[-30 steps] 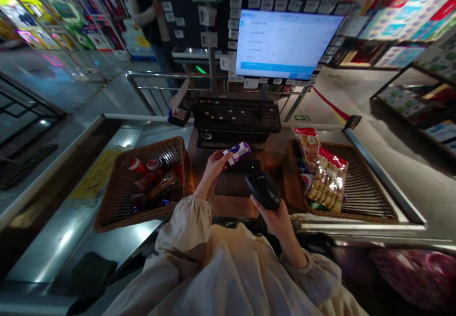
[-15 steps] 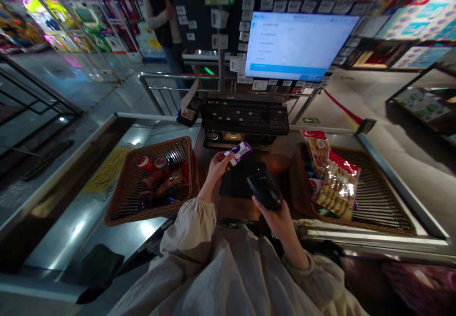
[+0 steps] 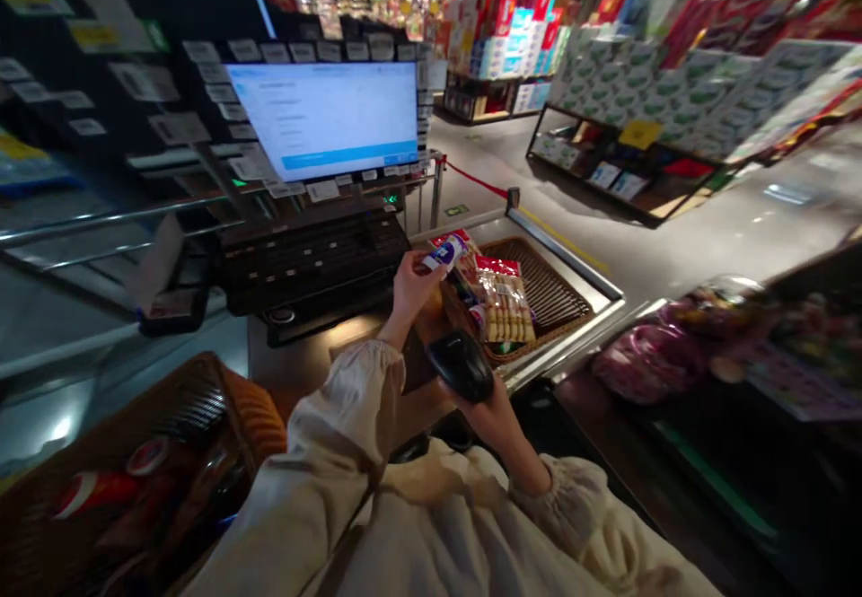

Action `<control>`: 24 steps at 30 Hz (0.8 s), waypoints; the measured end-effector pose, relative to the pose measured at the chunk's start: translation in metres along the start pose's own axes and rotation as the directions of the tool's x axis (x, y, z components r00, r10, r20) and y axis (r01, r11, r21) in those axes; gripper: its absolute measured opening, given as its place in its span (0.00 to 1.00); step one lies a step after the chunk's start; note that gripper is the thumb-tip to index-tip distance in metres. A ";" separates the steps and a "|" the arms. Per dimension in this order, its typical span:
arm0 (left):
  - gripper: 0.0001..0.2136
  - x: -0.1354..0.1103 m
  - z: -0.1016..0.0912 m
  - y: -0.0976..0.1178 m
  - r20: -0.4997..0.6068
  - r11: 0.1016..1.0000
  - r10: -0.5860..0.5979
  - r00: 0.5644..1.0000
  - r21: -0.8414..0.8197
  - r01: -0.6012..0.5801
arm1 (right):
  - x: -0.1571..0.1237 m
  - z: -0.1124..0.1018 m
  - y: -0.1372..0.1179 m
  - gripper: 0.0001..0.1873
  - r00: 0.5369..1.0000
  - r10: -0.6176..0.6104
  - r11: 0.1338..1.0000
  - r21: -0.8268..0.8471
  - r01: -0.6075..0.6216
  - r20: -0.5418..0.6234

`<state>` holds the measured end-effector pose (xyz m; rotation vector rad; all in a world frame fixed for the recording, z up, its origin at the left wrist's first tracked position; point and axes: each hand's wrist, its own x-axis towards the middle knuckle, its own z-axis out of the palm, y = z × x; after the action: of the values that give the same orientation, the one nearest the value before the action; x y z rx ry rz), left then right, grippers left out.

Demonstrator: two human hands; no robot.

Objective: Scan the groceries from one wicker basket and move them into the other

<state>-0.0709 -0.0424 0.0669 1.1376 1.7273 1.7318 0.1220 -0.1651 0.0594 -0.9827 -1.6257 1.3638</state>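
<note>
In two hands (image 3: pixel 412 286) (image 3: pixel 486 410), one black scanner (image 3: pixel 461 365), one package (image 3: pixel 445 252)

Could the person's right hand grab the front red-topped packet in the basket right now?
Probably not without freeing itself first: the right hand is wrapped around a black scanner. Otherwise the front packet looks close, uncovered on its upper side, in the basket.

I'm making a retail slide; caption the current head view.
Left hand holding a purple and white package near a woven basket of packaged goods, right hand gripping a black scanner.
</note>
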 end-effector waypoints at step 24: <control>0.17 0.025 -0.016 0.034 -0.034 0.763 0.411 0.911 0.560 -0.323 | 0.010 -0.020 0.001 0.14 0.998 0.057 0.998 -0.003 -0.057 -0.038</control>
<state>-0.0896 -0.0370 0.1074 1.7290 2.3149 1.6048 0.1362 -0.1487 0.0612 -1.0587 -1.5840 1.3719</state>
